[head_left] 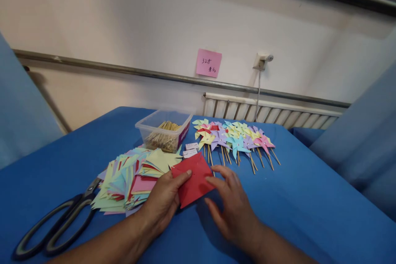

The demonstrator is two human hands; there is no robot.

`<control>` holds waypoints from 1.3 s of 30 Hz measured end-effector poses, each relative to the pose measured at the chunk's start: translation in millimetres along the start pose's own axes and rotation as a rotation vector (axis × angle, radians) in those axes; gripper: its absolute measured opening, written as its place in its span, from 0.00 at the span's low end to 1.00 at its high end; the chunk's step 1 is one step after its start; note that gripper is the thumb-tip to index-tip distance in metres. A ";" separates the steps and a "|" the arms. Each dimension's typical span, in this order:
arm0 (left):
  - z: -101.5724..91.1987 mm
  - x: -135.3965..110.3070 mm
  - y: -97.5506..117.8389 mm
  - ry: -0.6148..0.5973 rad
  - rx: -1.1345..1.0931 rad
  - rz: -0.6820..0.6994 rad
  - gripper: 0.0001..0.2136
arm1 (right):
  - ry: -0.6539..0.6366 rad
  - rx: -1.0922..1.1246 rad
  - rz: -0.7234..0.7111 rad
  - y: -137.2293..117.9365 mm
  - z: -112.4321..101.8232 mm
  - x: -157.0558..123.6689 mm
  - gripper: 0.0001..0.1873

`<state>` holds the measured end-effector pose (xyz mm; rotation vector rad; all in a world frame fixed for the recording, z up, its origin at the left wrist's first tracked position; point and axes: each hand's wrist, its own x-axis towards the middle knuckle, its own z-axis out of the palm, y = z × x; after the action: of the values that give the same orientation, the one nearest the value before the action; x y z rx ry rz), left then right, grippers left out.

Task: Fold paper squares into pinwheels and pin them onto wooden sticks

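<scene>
A red paper square [198,183] with slits cut toward its middle is held up over the table's front part. My left hand [165,198] pinches it at the left edge, thumb on top and fingers beneath. Beside its right edge is my right hand [232,202], fingers curved and apart, the fingertips close to the paper; whether they touch it I cannot tell. To the left lies a heap of coloured cut paper squares [130,177] in green, pink, red and yellow. Large scissors [62,218] with dark handles lie left of the heap, blades partly under the paper.
A clear plastic box [145,127] of short wooden sticks [165,134] stands behind the heap, with small white boxes [190,150] beside it. Finished paper pinwheels [238,142] on sticks lie at the back right. A wall and radiator [235,109] border the blue table [309,189].
</scene>
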<state>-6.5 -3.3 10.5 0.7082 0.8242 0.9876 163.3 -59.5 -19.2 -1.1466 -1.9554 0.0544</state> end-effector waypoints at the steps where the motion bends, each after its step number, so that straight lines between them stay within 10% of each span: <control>1: 0.3 -0.7 -0.7 0.002 -0.004 -0.006 0.13 | -0.024 -0.055 -0.051 -4.6 -0.4 0.0 0.27; 9: 5.6 -8.5 -5.5 -0.024 -0.030 -0.057 0.11 | 0.004 -0.184 -0.121 -11.9 3.0 2.6 0.07; 39: 6.4 -10.1 -15.2 -0.086 0.083 -0.007 0.12 | 0.052 0.377 0.346 -2.2 8.7 4.8 0.08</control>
<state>2.3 -19.3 4.0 0.8134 0.7951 0.9141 154.8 -54.1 -20.8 -1.1991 -1.5940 0.5466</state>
